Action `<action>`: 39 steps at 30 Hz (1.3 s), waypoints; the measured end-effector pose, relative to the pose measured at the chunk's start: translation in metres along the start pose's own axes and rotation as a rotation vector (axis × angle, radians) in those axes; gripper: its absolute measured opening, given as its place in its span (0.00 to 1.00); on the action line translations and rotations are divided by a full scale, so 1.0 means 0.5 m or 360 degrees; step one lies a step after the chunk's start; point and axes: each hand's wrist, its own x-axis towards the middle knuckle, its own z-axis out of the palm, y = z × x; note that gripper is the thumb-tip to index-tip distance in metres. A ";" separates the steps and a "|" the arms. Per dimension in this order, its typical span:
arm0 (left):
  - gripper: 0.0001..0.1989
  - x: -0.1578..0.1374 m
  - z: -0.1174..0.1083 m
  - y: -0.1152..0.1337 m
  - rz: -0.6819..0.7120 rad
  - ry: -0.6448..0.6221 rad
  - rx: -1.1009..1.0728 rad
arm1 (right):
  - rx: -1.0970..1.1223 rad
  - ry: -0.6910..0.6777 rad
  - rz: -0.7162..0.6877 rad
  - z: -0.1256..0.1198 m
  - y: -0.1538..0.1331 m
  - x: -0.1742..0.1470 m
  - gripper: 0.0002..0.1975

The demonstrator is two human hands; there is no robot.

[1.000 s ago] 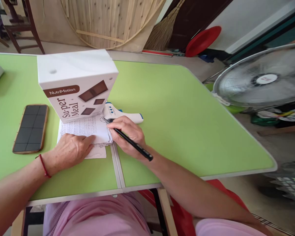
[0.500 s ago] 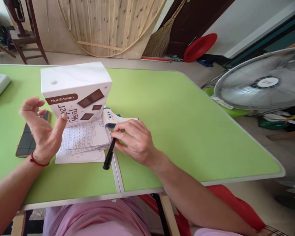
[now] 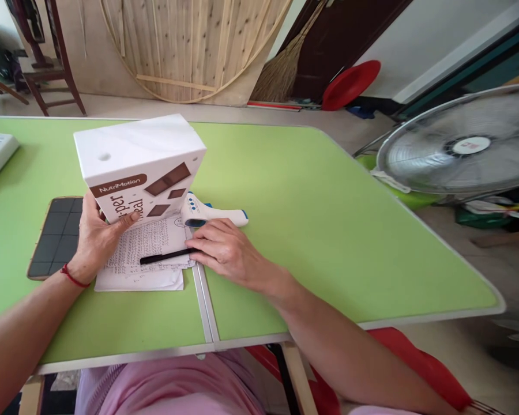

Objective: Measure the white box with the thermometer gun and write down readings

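one left hand (image 3: 97, 233) grasps the white cardboard box with brown print (image 3: 140, 164) at its lower left edge, thumb on the front face. the right hand (image 3: 229, 248) grasps one end of the slim black pen (image 3: 162, 257), which extends leftward over the white handwritten paper sheets (image 3: 130, 249). the box is located at the far end of the sheets, above the light green table (image 3: 328, 230); base contact cannot be determined. just right of the box: white-and-blue gun-shaped device (image 3: 219, 215). left: black rectangular phone (image 3: 55, 237).

I see the bare left hand (image 3: 96, 233) grip, its thumb (image 3: 125, 222) stretched inward, the bare left forearm (image 3: 30, 320) slanting in behind. The bare right hand (image 3: 231, 251), back uppermost, pinches with bent fingers (image 3: 207, 231), the bare right forearm (image 3: 341, 340) angled opposite.
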 end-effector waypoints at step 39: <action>0.34 -0.025 0.002 0.035 -0.0099 -0.0248 0.0241 | 0.1501 0.0496 0.0937 -0.023 -0.094 -0.014 0.08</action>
